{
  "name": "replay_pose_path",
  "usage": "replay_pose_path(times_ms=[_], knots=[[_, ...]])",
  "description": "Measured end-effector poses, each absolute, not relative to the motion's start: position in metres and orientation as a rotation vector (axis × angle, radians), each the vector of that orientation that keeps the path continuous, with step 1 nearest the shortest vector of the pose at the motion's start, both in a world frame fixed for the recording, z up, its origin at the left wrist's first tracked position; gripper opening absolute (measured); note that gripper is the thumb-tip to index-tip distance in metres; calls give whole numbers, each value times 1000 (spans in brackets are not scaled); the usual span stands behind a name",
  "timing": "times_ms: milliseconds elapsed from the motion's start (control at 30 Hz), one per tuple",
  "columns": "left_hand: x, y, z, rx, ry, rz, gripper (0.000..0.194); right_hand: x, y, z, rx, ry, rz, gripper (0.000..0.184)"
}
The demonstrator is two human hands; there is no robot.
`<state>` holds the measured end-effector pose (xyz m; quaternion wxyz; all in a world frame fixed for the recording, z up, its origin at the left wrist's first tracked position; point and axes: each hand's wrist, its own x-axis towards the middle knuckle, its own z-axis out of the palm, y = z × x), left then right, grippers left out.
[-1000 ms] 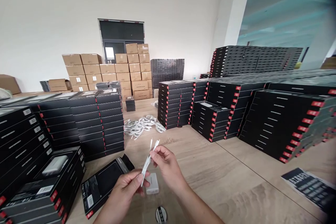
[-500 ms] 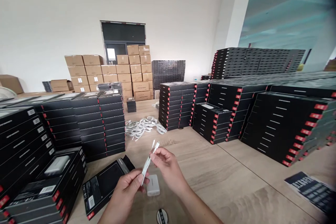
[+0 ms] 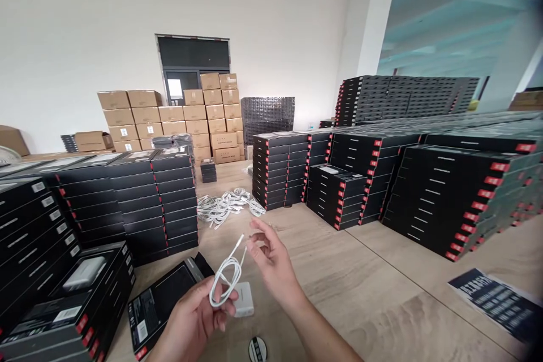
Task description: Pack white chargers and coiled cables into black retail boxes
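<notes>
Above the table (image 3: 322, 271): left hand (image 3: 201, 308) pinching coiled cable (image 3: 227, 283) | right hand (image 3: 269, 257) half-open, apparently empty

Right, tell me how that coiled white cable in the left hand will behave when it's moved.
The coiled white cable looks floppy, since its loops bow open loosely above the left hand. It is probably light, being thin and held up by one hand. The loops may spread further, as no tie is visible around them.

cables (image 3: 227, 207) between box stacks (image 3: 176, 203), cartons (image 3: 212, 113) behind, printed sheet (image 3: 496, 302) at right
</notes>
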<state>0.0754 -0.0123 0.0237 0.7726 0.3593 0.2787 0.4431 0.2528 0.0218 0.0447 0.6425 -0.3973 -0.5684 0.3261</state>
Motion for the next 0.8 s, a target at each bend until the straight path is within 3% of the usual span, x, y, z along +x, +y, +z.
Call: replay_pose_path(times_ms=[200,400,667,800], knots=[[77,-11,21,801,747,974,48,264,21,47,-978,-1779,584,17],[80,-14,24,889,883,981,56,271,25,43,-1007,-1813,839,15],[75,-16,23,1060,971,874,44,276,23,48,-957,-1843,1058,8],[71,-14,21,1221,1062,832,42,271,20,47,-1030,-1901,988,8]])
